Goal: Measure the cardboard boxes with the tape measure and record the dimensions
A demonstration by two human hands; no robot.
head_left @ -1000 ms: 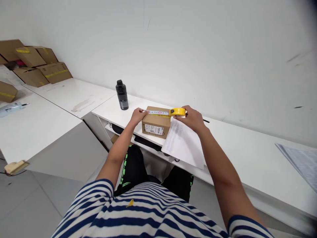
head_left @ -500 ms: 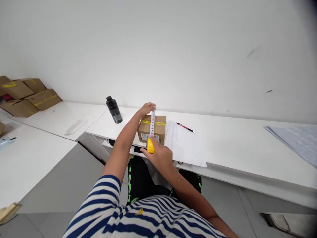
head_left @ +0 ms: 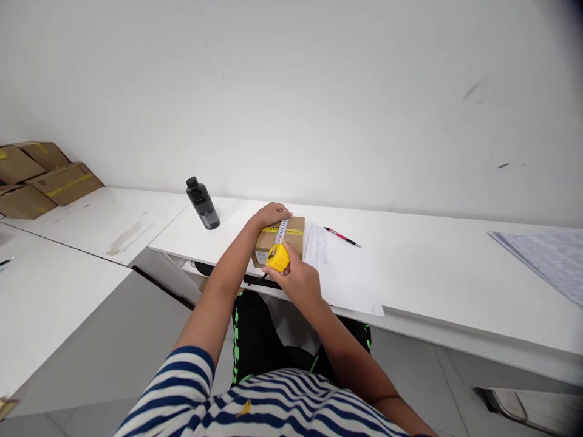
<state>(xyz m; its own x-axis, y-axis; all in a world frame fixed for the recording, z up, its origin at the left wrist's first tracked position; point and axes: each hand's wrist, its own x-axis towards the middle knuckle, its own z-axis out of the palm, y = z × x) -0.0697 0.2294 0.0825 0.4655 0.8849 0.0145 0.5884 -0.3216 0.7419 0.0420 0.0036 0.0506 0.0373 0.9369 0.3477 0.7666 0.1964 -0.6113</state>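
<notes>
A small cardboard box (head_left: 297, 241) with yellow tape across its top sits near the front edge of the white table. My right hand (head_left: 300, 276) grips a yellow tape measure (head_left: 278, 258) at the box's near side. Its white blade (head_left: 282, 231) runs out over the box top, tilted slightly to the right. At the far edge of the box, the fingers of my left hand (head_left: 273, 214) are closed at the blade's far end; the exact pinch is partly hidden. A black strap hangs below the tape measure's case.
A dark bottle (head_left: 203, 204) stands to the left of the box. On the right lie white sheets of paper (head_left: 348, 276) with a red and black pen (head_left: 342, 237) beside them. Several cardboard boxes (head_left: 68, 183) are stacked far left. More printed sheets (head_left: 546, 258) lie far right.
My left hand has come down and nearer, onto the box's far edge. The tape measure's case has turned and the blade between my hands is shorter and more slanted. The view has shifted slightly.
</notes>
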